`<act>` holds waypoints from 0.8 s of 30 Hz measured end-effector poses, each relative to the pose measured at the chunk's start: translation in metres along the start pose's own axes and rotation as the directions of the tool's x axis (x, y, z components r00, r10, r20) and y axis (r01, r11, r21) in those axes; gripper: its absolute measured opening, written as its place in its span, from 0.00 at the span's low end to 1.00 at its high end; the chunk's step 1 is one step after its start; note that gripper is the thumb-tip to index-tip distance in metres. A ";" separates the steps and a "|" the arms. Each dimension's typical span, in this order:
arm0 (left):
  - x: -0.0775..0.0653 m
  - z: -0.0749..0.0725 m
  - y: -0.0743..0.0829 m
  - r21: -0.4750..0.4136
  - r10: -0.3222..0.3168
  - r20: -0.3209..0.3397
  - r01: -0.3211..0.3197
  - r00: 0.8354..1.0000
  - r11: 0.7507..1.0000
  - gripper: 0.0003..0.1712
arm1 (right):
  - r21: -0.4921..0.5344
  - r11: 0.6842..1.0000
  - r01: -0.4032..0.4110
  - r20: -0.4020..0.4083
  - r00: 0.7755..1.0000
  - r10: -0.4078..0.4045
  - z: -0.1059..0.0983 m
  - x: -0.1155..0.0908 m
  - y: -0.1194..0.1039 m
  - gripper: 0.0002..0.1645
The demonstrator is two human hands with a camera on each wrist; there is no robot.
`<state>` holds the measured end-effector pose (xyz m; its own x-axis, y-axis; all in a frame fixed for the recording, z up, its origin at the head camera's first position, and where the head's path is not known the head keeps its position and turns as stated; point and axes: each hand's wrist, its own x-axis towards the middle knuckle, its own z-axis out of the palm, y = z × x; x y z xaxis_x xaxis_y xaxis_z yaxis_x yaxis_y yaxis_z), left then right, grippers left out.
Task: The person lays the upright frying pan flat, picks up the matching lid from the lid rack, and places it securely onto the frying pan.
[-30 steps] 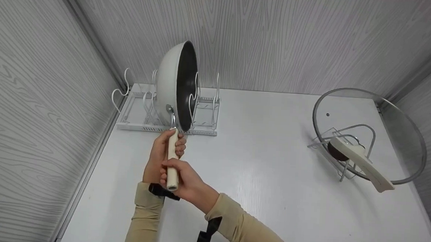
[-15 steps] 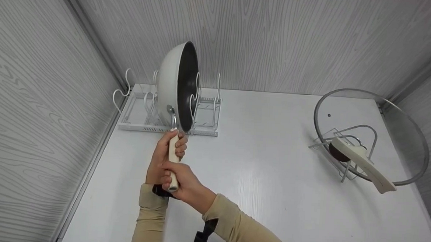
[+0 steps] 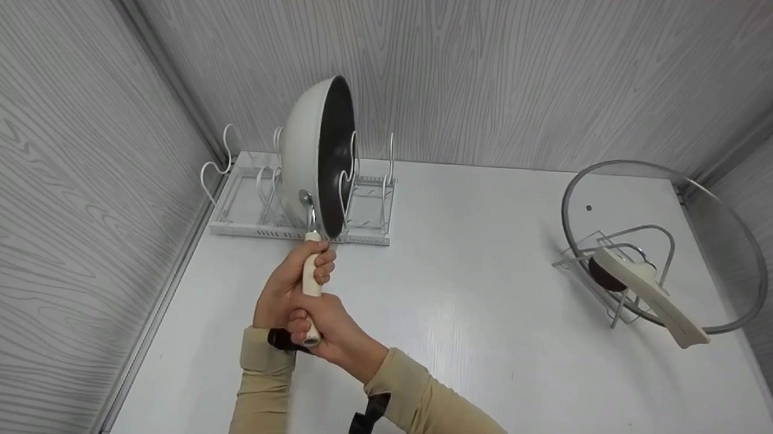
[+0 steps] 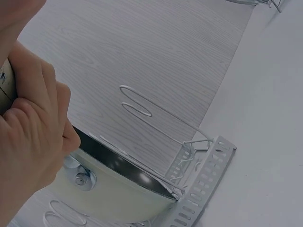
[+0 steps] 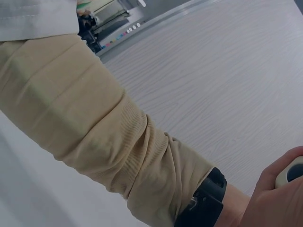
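Head view: both hands hold the cream, rod-shaped handle (image 3: pixel 311 286) of a cream-white wok with a dark non-stick inside (image 3: pixel 317 154). The left hand (image 3: pixel 288 283) has its fingers (image 3: pixel 324 265) curled round the upper part of the handle, just below the metal bracket that joins it to the bowl. The right hand (image 3: pixel 328 323) has its fingers wrapped round the lower end, directly beneath the left fingers and touching them. Above both sets of fingers the wok stands on edge, its dark inside facing right, its lower rim sitting among the wire loops of a white metal pan rack (image 3: pixel 301 202) at the back left of the white bench (image 3: pixel 461 313).

Far to the right of the fingers, a round glass lid with a cream handle (image 3: pixel 663 245) leans on a grey wire stand (image 3: pixel 613 255).

Left wrist view: the left hand (image 4: pixel 31 137) fills the left side, fingers tight on the handle; past them lie the wok's pale outside (image 4: pixel 118 196) and the rack's loops (image 4: pixel 189 156).

Right wrist view: the right hand (image 5: pixel 279 198) closes round the handle's end cap, beside a beige sleeve (image 5: pixel 104 137) and a black wrist strap (image 5: pixel 203 203).
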<state>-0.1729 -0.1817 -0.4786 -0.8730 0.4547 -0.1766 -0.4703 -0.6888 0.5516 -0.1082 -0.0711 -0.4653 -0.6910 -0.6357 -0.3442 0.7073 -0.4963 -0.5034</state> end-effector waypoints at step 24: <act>-0.005 0.005 -0.001 -0.003 0.021 -0.022 -0.021 1.000 1.000 0.07 | -0.055 0.998 0.008 0.011 1.000 -0.007 0.002 -0.005 0.002 0.13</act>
<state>-0.1672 -0.1810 -0.4745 -0.8852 0.4276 -0.1831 -0.4524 -0.6998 0.5528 -0.1027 -0.0701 -0.4631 -0.6945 -0.6383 -0.3319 0.6925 -0.4680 -0.5490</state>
